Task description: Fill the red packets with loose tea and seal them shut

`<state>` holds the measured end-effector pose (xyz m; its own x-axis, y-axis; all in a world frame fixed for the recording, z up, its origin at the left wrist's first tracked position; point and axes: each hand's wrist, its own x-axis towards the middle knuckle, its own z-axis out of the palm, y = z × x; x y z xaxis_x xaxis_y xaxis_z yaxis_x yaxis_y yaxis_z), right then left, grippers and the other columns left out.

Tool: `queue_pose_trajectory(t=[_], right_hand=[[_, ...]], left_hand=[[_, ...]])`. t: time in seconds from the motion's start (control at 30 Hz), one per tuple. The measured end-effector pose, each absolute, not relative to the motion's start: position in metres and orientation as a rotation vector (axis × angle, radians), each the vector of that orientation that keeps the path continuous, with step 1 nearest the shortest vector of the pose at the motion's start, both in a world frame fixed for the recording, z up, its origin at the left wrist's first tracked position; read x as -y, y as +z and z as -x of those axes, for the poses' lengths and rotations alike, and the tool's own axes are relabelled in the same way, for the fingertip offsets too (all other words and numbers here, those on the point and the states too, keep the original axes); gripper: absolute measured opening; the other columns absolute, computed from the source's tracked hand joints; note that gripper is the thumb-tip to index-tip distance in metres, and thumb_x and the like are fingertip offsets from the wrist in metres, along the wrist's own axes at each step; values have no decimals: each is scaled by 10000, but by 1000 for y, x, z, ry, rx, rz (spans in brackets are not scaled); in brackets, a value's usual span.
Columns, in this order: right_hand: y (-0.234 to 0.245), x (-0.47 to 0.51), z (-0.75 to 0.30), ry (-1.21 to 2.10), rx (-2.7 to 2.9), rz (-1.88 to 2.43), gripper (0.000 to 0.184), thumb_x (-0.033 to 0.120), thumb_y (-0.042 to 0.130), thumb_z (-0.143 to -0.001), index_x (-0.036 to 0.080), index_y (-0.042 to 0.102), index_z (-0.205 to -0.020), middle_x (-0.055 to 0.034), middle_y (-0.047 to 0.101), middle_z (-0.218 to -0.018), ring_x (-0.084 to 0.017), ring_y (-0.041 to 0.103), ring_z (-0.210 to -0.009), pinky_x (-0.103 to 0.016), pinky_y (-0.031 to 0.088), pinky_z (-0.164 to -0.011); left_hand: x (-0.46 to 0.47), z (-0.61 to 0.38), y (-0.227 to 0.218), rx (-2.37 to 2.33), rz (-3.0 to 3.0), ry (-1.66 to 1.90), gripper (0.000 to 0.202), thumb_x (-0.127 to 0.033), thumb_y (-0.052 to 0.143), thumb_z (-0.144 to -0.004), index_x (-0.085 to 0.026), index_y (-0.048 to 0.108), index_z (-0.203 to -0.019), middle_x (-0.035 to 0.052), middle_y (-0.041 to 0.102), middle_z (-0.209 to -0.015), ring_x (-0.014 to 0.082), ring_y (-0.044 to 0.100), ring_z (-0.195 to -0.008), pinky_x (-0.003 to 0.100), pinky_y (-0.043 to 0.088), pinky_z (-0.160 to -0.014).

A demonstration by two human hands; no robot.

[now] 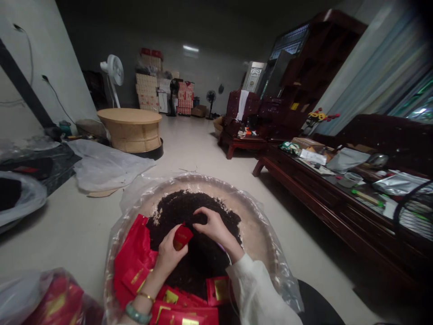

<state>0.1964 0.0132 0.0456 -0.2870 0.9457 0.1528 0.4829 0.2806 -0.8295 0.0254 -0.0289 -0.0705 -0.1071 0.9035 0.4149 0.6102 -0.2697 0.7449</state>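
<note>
At the lower left, on the floor side, a clear plastic bag (54, 298) shows red and gold through its film. Next to the right comes the round basket (267, 230) — wide, shallow and lined with clear plastic that spills over its rim. Along its left side we have a loose pile of red packets (133, 253), overlapping one another. Our left hand (170, 249) reaches over them, a gold bangle and a green one on its wrist, and holds a small red packet (183, 236) between thumb and fingers above a dark heap (179, 203) that looks like dried leaves. We cannot tell whether the packet's mouth is open.

That packet should be light and thin-walled, perhaps a little slippery; we would hold it low by both side edges, without squeezing its top. The leaves look dry and brittle, so a gentle pinch from the top would suit them better than a hard grab.

Just right of the packet, our right hand (214, 225) curls over the heap, its thumb and forefinger parted by a narrow gap — we make out nothing between them. Beside its white sleeve (260, 291) lies another red packet (217, 291); farther right stands a cluttered table (297, 189).
</note>
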Motion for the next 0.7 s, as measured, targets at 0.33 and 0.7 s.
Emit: queue_pose_trajectory(t=[0.33,0.7], right_hand=[[52,10,-177,664,2193,1295,198,235,612,-807,194,660,-994,-50,668,-912,-198,561,-899,-311,421,-808],[22,-5,-187,695,2212,1255,121,176,514,-881,190,626,-835,-10,611,-767,-146,522,-741,-275,376,-746]], left_hand=[[32,-26,-64,-1670,-1730,1233,533,-339,651,-683,-193,507,-1174,105,656,-1148,258,627,-1042,360,490,-897],[31,-23,-41,-1413,-1439,987,808,-257,825,-452,-200,509,-1193,83,691,-1079,278,629,-1018,357,469,-898]])
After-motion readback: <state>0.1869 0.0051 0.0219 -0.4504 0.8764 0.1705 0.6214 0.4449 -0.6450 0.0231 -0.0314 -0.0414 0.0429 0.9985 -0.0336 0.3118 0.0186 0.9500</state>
